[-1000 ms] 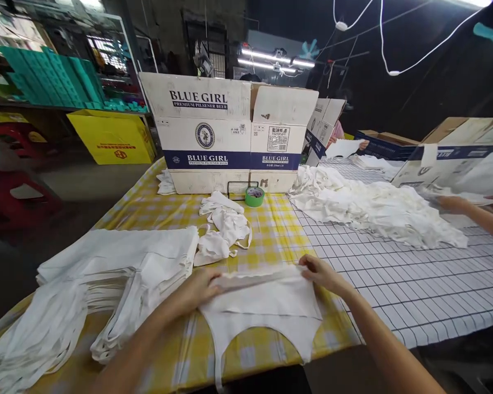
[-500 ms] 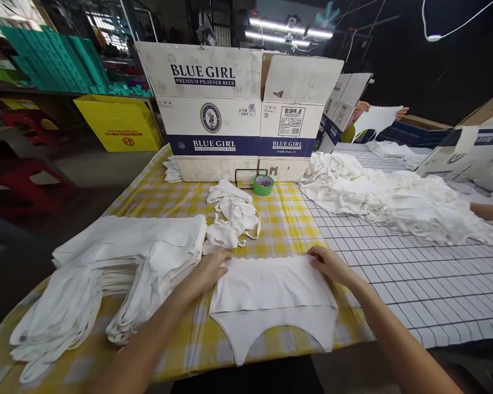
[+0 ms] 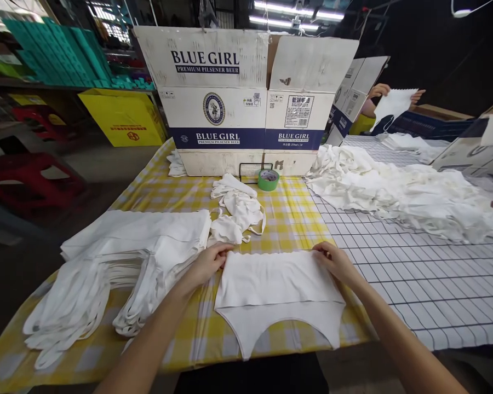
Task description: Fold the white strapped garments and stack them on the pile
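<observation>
One white scallop-edged fabric garment (image 3: 279,279), upper corners pinched by closed fingers of the left hand (image 3: 208,264) and right hand (image 3: 338,265), on the yellow-checked tablecloth (image 3: 290,224). Top edge, rumpled a second ago, now straight: panel appears smoothed. Outward: one white fabric stack (image 3: 135,230), layers uncountable; one green tape roll (image 3: 267,184).

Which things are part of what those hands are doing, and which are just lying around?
Seems part of the work:
white garment, with the left hand and right hand at its far corners
probably the stack of similar garments

Seems just lying about:
green tape roll
yellow bag
red stool
</observation>
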Tool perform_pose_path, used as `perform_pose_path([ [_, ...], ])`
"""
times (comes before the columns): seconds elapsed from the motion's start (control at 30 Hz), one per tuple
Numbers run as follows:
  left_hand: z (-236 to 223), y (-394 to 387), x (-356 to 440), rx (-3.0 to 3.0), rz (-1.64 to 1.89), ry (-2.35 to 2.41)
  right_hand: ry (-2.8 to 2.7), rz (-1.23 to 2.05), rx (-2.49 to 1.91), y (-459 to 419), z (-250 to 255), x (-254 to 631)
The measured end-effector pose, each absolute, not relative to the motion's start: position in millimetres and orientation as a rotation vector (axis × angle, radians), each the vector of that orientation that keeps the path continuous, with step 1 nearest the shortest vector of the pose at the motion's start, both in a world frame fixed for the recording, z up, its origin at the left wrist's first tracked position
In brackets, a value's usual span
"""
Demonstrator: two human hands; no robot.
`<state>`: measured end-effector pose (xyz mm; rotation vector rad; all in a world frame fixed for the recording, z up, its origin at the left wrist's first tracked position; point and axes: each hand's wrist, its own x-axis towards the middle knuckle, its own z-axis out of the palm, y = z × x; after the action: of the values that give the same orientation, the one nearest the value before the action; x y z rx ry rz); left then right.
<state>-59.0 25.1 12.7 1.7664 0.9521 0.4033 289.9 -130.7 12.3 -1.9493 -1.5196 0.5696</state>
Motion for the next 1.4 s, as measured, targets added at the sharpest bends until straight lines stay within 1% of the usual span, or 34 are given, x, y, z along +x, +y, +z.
perform_pose_path([
  [0.2,31,31,-55,2.074,0.153,0.911,-1.532,0.665,-1.947,-132,16,299],
  [0.37,46,37,-67,2.189,-0.053,0.956,-1.633,0.983,-1.819,-141,36,314],
  [0.43,49,39,-68,2.221,-0.122,0.989,-1.656,1.044,-1.814,-140,41,320],
  [0.5,50,41,-62,2.293,-0.141,1.047,-1.679,0.966,-1.904,-133,38,323],
  [0.6,44,44,-44,2.417,-0.069,1.149,-1.722,0.662,-2.065,-119,22,321],
  [0.73,31,46,-30,2.432,0.001,1.294,-1.699,0.327,-2.111,-109,-2,309],
  [0.8,27,41,-31,2.416,0.047,1.355,-1.654,0.099,-2.139,-114,-7,300],
  [0.87,22,29,-34,2.439,0.208,1.448,-1.597,-0.104,-2.168,-123,-9,290],
  [0.93,15,11,-38,2.532,0.422,1.508,-1.610,-0.203,-2.189,-135,-11,278],
  [1.0,5,-9,-43,2.707,0.517,1.393,-1.750,-0.189,-2.191,-150,-14,269],
  [1.13,-17,-33,-61,2.956,0.322,1.008,-2.071,0.034,-2.181,-181,-22,267],
  [1.27,-24,-33,-82,2.984,0.162,0.970,-2.119,0.208,-2.193,-202,-14,279],
  [1.33,-20,-32,-84,2.980,0.159,0.987,-2.116,0.260,-2.181,-206,-6,284],
  [1.4,-13,-34,-78,2.972,0.179,0.992,-2.033,0.246,-2.217,-203,-1,286],
])
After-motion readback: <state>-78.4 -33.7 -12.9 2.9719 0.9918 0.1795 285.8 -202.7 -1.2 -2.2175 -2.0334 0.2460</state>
